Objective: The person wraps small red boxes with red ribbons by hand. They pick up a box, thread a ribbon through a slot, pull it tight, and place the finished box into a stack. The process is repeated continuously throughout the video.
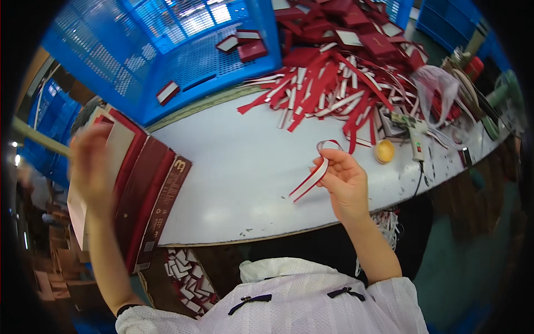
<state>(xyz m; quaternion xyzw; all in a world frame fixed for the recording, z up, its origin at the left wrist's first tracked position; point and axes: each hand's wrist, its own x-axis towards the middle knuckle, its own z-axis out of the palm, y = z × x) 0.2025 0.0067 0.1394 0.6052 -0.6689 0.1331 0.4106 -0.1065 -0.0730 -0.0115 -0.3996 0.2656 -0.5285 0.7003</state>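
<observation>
My right hand (346,181) is closed above the white table (222,189), pinching a red-and-white ribbon (309,182). The ribbon loops over the fingertips, and its two ends hang toward the left. My left hand (92,164), smeared by motion, is at the left over an open dark red carton (146,178); its fingers do not show clearly. Large flat panels stand upright at the carton's side. Further back, a heap of red-and-white strips (328,83) spreads over the table in front of piled dark red boxes (378,44).
A blue plastic crate (217,72) at the back left holds a few small boxes. At the right are a yellow cup (384,151), a glue gun (416,142) with a cord and a clear plastic bag (436,92). Below the table's edge, a container holds white-and-red pieces (189,281).
</observation>
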